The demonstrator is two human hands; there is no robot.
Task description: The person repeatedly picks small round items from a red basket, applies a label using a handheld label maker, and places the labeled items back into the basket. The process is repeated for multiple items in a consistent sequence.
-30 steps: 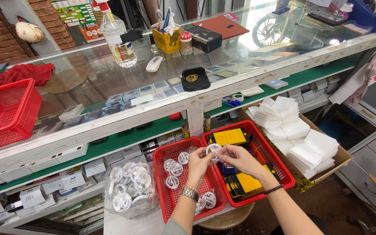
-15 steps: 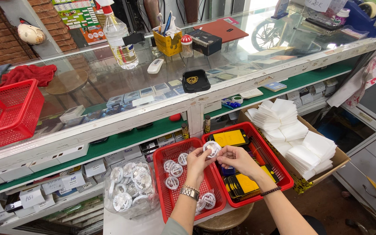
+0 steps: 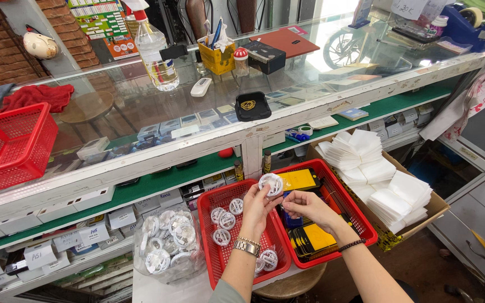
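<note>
My left hand (image 3: 256, 206), with a metal watch on its wrist, holds up a small round white coiled cable (image 3: 270, 184) over the gap between two red baskets. My right hand (image 3: 305, 205) hovers just right of it, fingers curled and close to the coil; whether it touches the coil I cannot tell. Beneath the left hand, the left red basket (image 3: 218, 264) holds several more white coils. The right red basket (image 3: 360, 221) holds yellow and black flat packs (image 3: 300, 179).
A clear plastic bag (image 3: 166, 244) of white coils lies left of the baskets. A cardboard box (image 3: 436, 207) with stacks of small white boxes stands at the right. A glass display counter (image 3: 141, 106) runs across behind, with an empty red basket (image 3: 9, 146) on its left.
Both hands have stayed over the baskets with the white coil held between them; they shifted slightly right and lower.
</note>
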